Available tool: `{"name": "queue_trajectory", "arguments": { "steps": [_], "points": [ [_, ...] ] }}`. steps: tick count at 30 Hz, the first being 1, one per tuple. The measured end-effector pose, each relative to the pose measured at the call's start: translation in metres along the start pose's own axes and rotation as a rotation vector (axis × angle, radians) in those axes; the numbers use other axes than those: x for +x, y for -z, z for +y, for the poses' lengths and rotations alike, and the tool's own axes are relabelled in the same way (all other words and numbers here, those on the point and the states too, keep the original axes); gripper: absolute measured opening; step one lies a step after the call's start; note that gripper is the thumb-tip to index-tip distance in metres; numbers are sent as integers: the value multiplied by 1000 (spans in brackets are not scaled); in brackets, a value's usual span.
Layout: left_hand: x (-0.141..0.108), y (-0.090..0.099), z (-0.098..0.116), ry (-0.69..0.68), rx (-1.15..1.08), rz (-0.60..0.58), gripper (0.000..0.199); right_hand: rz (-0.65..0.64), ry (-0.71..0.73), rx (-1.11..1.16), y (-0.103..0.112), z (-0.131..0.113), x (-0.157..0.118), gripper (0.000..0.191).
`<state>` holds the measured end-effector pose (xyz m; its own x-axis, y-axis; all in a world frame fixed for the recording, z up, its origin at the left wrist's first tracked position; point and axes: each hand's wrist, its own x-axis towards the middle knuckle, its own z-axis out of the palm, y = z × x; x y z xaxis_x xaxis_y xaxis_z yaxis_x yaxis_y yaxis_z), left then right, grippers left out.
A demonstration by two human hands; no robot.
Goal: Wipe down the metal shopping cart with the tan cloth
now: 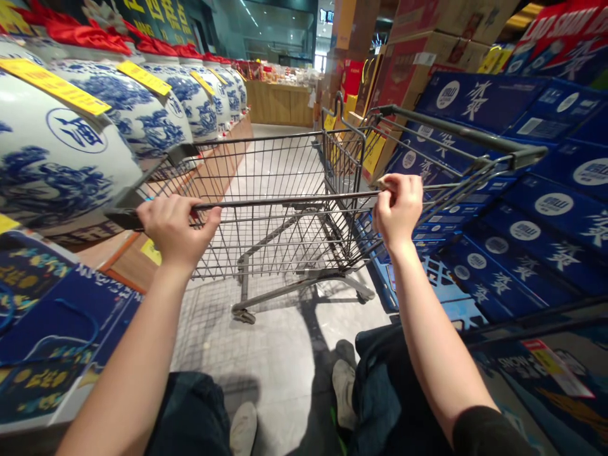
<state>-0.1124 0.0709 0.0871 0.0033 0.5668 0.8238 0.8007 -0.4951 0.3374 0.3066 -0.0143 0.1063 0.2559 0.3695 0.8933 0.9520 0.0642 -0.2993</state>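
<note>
A wire shopping cart [280,171] stands in front of me, its grey metal basket showing nothing inside. My left hand [178,231] is closed around the left part of its rear handle bar [285,201]. My right hand [398,211] grips the same bar further right. The cart's lower frame and castor wheels [244,315] rest on the tiled floor beneath the basket. My knees and shoes show below my arms.
Large blue-and-white porcelain jars [118,107] with yellow tags and red cloth tops line the left. Stacked blue boxes [522,215] and cardboard cartons [422,57] rise on the right. A tiled aisle [280,145] runs ahead to a wooden counter [278,101].
</note>
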Motion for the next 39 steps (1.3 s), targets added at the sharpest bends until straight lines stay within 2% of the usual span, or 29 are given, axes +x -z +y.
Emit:
{"name": "queue_trajectory", "arguments": {
  "steps": [1,3,7,9,12,15,17,19,23,25,29,31,33,37,39],
  "points": [
    [0,0,0,7,0,-4,44,-39,41,3,-1,-2,-1,25],
    [1,1,0,17,4,-13,45,-44,43,-5,5,9,3,25],
    [-1,1,1,9,8,-15,43,180,-180,-78,27,60,18,28],
    [-2,1,2,4,7,-9,42,200,-186,-89,30,70,20,27],
    [-2,0,0,9,2,5,42,116,-144,-78,23,48,16,23],
    [-1,0,-2,12,0,5,42,-102,-18,-53,15,14,11,19],
    [0,1,-3,10,3,-1,41,-183,33,-35,18,7,14,18],
    [-1,2,-2,10,10,-5,40,-162,-7,-45,27,17,20,17],
    [-2,2,2,12,19,-1,41,-67,-181,-76,42,48,31,13],
    [-3,2,2,6,15,1,42,-89,-168,-87,39,43,30,13],
    [-1,3,0,2,13,-15,44,-197,-42,-116,21,-3,16,17],
    [0,4,0,11,15,-27,44,-264,16,-112,18,-18,12,19],
    [1,5,1,21,18,-38,44,-279,15,-125,21,-16,13,21],
    [0,6,5,43,32,-56,43,-155,-151,-209,28,10,20,27],
    [-1,6,7,41,30,-56,44,-152,-158,-210,25,6,18,27]
  ]
}}
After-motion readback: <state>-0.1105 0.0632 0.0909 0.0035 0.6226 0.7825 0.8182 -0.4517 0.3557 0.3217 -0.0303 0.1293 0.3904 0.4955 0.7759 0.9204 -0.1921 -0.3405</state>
